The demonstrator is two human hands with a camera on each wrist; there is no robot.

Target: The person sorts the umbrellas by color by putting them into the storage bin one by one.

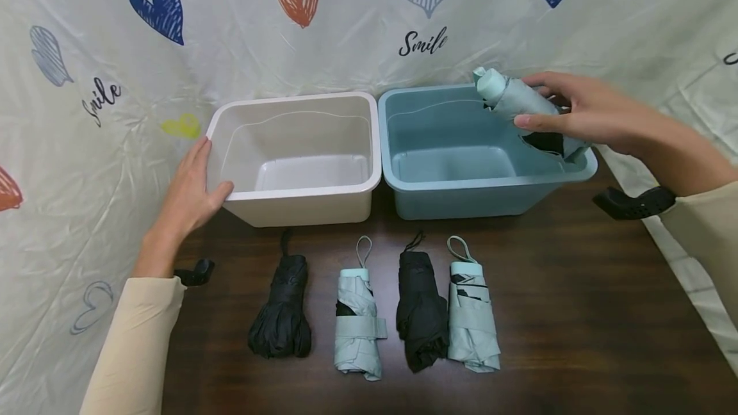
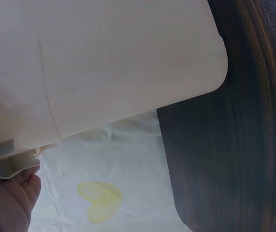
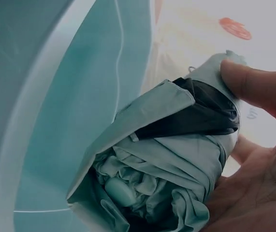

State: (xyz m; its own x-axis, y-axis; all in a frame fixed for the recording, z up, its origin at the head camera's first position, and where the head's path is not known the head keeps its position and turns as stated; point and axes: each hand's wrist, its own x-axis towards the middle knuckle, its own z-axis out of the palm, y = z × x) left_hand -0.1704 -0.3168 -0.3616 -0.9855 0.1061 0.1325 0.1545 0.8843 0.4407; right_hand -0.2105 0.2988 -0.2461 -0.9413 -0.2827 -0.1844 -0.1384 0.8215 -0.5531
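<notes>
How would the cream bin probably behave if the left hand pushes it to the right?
The cream bin would probably feel light: its walls look like plastic and nothing shows inside. It may slide rather than tip, since its base looks broad and flat. It could soon nudge the blue bin, whose rim sits right beside it.

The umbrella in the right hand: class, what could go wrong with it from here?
The pale green umbrella has loose folds, so it might unfurl if the right hand lets go. It also slants across the right end of the blue bin, so its fabric could snag there.
</notes>
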